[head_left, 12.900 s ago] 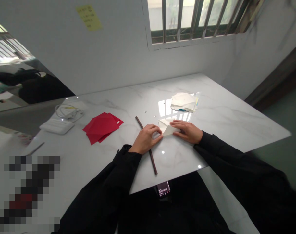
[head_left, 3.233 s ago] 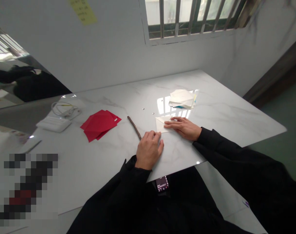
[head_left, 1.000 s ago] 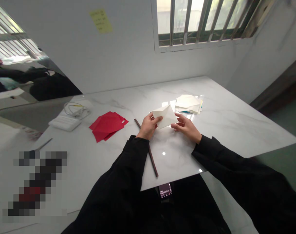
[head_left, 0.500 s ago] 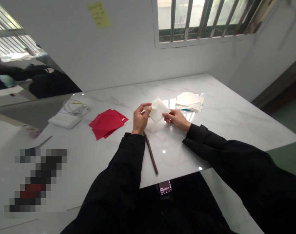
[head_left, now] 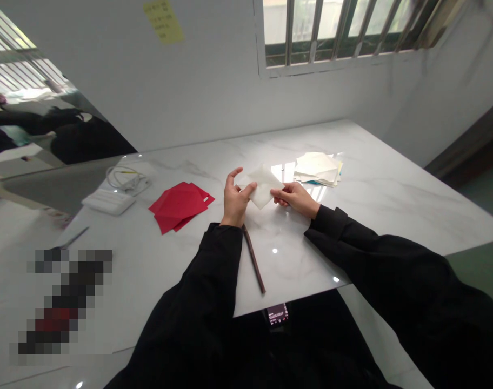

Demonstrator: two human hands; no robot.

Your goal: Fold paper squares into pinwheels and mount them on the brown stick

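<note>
A cream sheet of folded paper (head_left: 262, 186) is held just above the table between my two hands. My left hand (head_left: 235, 202) pinches its left edge with the thumb on the near face; the index finger is lifted off. At the lower right edge, my right hand (head_left: 295, 197) grips the paper between thumb and fingers. Below my left wrist a thin dark brown stick (head_left: 254, 262) lies on the table. Red folded papers (head_left: 179, 207) rest to the left of my left hand. A stack of cream papers (head_left: 317, 167) sits beyond my right hand.
The white marble-patterned table (head_left: 376, 178) meets the wall at the back. On its left are a white box-shaped device (head_left: 108, 202) and a coiled white cable (head_left: 127, 178). A lit phone (head_left: 278, 315) lies at my lap. A barred window (head_left: 331, 32) is above.
My left index finger has lifted away from the paper, and the left thumb has shifted slightly lower. My right hand keeps its grip. The view has shifted slightly.
</note>
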